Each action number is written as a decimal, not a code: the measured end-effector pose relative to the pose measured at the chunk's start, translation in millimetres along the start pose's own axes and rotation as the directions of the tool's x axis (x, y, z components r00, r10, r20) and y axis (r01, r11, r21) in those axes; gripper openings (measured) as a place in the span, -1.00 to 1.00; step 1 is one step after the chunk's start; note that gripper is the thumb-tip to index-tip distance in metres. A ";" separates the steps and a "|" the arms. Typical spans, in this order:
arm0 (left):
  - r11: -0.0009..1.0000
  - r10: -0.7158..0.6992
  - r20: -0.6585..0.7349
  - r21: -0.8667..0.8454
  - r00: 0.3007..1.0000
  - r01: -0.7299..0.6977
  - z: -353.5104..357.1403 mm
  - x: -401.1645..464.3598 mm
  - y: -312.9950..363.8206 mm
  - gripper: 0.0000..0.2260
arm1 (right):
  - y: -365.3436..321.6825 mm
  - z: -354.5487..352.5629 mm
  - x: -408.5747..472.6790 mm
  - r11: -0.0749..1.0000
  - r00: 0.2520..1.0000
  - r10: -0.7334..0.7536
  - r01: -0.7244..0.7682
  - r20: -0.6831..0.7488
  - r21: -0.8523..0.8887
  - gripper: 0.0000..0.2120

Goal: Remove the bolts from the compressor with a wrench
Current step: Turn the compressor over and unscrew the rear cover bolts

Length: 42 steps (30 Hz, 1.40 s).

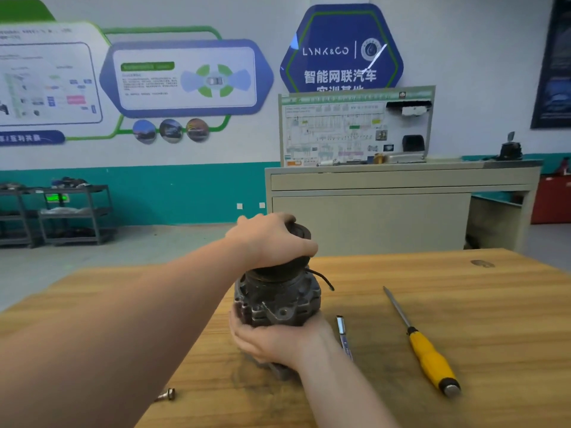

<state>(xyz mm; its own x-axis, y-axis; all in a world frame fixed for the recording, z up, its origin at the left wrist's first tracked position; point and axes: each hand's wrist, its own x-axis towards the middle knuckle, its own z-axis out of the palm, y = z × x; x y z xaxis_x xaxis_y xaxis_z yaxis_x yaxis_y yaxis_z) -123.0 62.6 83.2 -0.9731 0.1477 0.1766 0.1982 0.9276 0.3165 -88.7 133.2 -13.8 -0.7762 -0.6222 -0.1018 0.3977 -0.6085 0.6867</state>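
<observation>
Head view: the compressor (278, 301) stood upright on the wooden worktop (463, 304). Your left hand (272, 239) had its fingers curled over the pulley; your right hand (272, 338) cupped the base, fingers wrapped around the housing. The wrench (341, 327) lay just beside, one loose bolt (167, 394) nearer you, a yellow-handled screwdriver (426, 353) further right. Steady the body firmly before reaching for the wrench.

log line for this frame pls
left hand: grips compressor pulley | right hand: cups base | wrench, screwdriver, loose bolt: on table
</observation>
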 end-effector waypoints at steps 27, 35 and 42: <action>-0.594 -0.245 0.154 -0.804 0.957 -0.022 126.3 -70.6 -43.7 -0.54 | -38.4 6.1 -23.5 -0.458 0.458 -0.323 0.690 0.828 -0.560 0.07; -0.396 -0.214 0.004 -0.915 0.977 -0.083 124.7 -64.4 -60.0 -0.57 | -44.6 -7.6 -17.6 -0.350 0.528 -0.349 0.693 0.774 -0.630 0.11; -0.353 -0.183 0.113 -0.935 0.977 0.042 138.4 -58.9 -56.4 -0.53 | -64.8 -6.6 -19.2 -0.354 0.533 -0.463 0.621 0.708 -0.699 -0.18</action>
<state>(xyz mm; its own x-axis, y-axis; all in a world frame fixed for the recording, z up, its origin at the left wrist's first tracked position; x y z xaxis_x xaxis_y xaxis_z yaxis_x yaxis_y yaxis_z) -93.0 49.0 -74.0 -0.9999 0.0134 0.0095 -0.0013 -0.6419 0.7668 -96.3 181.4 -61.1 -0.9442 0.2992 0.1378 -0.2814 -0.5153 -0.8095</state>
